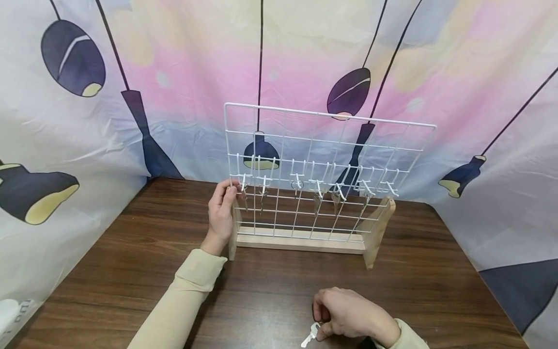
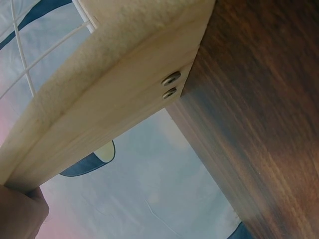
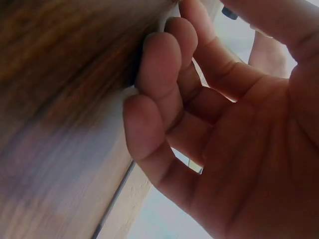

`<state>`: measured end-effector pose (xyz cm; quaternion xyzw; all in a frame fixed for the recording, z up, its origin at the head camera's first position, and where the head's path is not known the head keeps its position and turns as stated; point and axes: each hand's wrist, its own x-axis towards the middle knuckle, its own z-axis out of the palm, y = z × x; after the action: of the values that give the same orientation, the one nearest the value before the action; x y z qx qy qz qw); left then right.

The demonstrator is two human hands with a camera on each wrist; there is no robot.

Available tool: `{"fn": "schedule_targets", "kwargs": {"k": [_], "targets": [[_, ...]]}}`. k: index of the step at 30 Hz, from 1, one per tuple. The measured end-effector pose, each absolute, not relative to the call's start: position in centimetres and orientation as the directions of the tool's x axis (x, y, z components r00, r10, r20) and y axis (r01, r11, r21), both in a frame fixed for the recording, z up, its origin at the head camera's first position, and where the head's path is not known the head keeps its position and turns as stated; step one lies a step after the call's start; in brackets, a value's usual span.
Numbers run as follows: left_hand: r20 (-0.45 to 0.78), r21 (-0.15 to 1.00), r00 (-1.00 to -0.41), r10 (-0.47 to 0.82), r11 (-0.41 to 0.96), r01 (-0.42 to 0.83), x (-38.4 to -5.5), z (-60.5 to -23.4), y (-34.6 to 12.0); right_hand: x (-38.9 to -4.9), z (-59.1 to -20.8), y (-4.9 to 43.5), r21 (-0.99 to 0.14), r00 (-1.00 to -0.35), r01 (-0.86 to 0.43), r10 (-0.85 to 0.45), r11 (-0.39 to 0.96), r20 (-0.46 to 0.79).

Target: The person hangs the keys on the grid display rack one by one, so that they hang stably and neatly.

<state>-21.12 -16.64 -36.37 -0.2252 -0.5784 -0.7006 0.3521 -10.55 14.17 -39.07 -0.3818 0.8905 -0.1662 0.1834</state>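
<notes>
A white wire grid rack [image 1: 329, 114] stands upright on a wooden base, its hooks carrying several keys [image 1: 336, 198]. My left hand [image 1: 222, 211] grips the rack's left side, thumb in front, where the wire meets the wooden side panel [image 2: 109, 79]. Down at the front of the table, my right hand [image 1: 348, 310] pinches a silver key [image 1: 310, 335] between thumb and curled fingers, the blade pointing toward the near left. Those fingers are right at the tabletop in the right wrist view, where the key is hidden.
The dark brown wooden table [image 1: 131, 271] reaches back to a patterned curtain [image 1: 196, 72] with printed lamps, which also hangs along both sides. The rack's right wooden panel [image 1: 378, 232] and bottom bar [image 1: 301, 243] rest on the table. A white object [image 1: 8, 310] shows at lower left.
</notes>
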Motion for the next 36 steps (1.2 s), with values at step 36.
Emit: {"fn": "schedule_targets", "kwargs": {"k": [36], "targets": [[0.728, 0.635, -0.641, -0.244, -0.113, 0.764, -21.11, -36.38, -16.50, -10.51, -38.85, 14.90, -0.393, -0.613, -0.680, -0.774, 0.619, -0.157]]}}
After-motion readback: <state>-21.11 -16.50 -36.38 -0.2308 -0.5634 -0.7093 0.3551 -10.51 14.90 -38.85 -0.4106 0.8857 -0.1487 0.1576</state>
